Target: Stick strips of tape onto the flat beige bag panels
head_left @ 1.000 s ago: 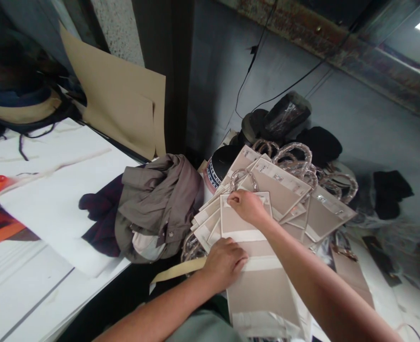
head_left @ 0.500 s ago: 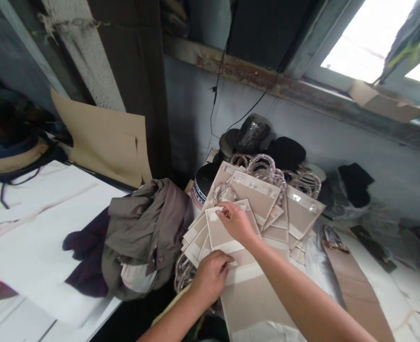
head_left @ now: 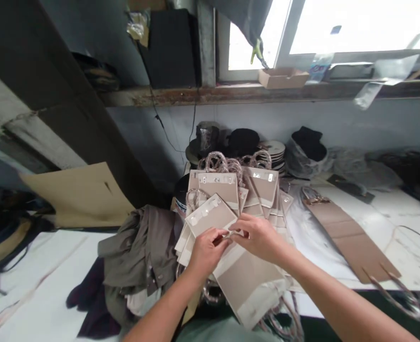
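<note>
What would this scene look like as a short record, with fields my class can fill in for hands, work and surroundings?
Left hand: fingertips on the front beige panel, near its middle; exact grip unclear
Right hand: fingertips close to the left's, same area
Behind the work: more beige panels with looped handles
To the left: crumpled grey-brown garment
To the right: brown panel, lying on a white table
Window ledge: open cardboard box
</note>
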{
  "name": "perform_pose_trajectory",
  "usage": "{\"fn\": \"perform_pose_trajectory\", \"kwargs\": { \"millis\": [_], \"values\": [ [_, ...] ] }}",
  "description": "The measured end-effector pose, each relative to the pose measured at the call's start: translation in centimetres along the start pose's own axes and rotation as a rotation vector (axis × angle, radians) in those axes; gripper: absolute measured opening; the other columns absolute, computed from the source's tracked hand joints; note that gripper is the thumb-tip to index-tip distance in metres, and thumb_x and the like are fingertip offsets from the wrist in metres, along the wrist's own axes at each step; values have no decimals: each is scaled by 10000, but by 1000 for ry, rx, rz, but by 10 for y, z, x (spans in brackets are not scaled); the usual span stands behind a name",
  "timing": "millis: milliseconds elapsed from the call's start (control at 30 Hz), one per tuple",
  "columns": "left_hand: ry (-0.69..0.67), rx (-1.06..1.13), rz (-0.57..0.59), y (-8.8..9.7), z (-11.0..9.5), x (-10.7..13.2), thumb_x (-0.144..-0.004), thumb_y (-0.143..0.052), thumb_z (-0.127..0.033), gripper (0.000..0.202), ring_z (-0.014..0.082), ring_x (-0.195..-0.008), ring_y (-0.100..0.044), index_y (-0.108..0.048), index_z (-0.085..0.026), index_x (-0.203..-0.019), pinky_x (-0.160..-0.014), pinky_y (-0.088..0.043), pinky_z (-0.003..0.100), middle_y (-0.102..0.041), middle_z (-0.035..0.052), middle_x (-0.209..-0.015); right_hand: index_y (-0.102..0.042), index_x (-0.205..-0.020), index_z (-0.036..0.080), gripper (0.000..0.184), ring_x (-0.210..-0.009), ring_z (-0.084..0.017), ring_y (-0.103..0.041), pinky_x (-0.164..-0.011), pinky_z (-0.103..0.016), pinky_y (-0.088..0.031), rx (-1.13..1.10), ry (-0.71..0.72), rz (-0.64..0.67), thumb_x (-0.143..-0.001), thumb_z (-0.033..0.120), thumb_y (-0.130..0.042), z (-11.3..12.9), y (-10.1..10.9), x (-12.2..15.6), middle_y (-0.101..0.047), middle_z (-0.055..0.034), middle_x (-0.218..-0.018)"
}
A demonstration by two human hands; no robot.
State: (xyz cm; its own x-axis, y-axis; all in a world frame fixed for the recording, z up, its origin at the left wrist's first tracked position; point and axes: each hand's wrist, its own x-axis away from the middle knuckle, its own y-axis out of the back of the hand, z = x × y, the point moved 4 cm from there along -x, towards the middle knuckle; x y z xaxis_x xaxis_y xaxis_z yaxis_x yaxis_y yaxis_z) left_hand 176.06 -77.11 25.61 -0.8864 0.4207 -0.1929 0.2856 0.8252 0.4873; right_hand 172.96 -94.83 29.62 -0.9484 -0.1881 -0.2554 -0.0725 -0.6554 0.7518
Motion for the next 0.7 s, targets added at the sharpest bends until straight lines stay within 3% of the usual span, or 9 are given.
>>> {"fn": "perform_pose_trajectory", "kwargs": {
  "millis": [100, 233, 333, 433, 533, 600, 700],
  "values": [
    [-102, -32, 59, -2, 4, -15, -891, -736, -268, 89, 150, -701, -623, -784, -201, -924, -657, -457, 236, -681, 8, -774, -751, -829, 246, 124, -663, -113, -579, -592, -266, -293, 241, -28, -20, -909, 216, -661, 6, 0, -4, -643, 10, -791],
    [-308, -49, 101, 7, 9, -31, -962, -658, -261, 142, 144, -705, -611, -763, -207, -882, -668, -436, 234, -643, 9, -738, -688, -760, 218, 123, -652, -117, -564, -598, -278, -263, 399, -85, -16, -863, 165, -645, 14, -8, -13, -630, 12, -758],
    [-448, -52, 93, 15, 11, -35, -1004, -588, -236, 221, 146, -709, -600, -742, -200, -849, -668, -419, 238, -613, 18, -712, -660, -740, 208, 134, -634, -120, -542, -602, -271, -268, 429, -167, -59, -858, 163, -616, 12, -12, -20, -621, 8, -742],
    [-526, 26, 129, 15, 13, -31, -998, -590, -207, 183, 147, -721, -606, -739, -201, -891, -690, -424, 243, -635, 23, -734, -656, -736, 203, 163, -650, -131, -547, -618, -255, -321, 289, -292, -205, -880, 190, -580, -3, -4, -30, -623, 3, -738],
    [-405, 168, 195, 6, 26, -28, -968, -632, -231, 138, 150, -731, -618, -727, -202, -872, -709, -440, 245, -666, 19, -765, -677, -757, 207, 206, -683, -150, -568, -655, -252, -390, 7, -367, -349, -917, 286, -575, -22, 8, -51, -628, 6, -727],
    [-189, 237, 210, -1, 44, -30, -939, -652, -258, 151, 154, -710, -611, -712, -196, -815, -684, -441, 245, -664, 12, -757, -700, -787, 211, 217, -699, -159, -576, -669, -258, -410, -98, -369, -401, -922, 335, -583, -32, 12, -73, -638, 4, -744],
    [85, 266, 235, -10, 74, -33, -894, -645, -284, 147, 177, -719, -616, -721, -185, -816, -672, -447, 257, -678, 15, -758, -717, -809, 211, 189, -726, -162, -583, -694, -264, -419, -73, -312, -422, -903, 330, -605, -44, 13, -111, -639, -7, -794]
  ]
}}
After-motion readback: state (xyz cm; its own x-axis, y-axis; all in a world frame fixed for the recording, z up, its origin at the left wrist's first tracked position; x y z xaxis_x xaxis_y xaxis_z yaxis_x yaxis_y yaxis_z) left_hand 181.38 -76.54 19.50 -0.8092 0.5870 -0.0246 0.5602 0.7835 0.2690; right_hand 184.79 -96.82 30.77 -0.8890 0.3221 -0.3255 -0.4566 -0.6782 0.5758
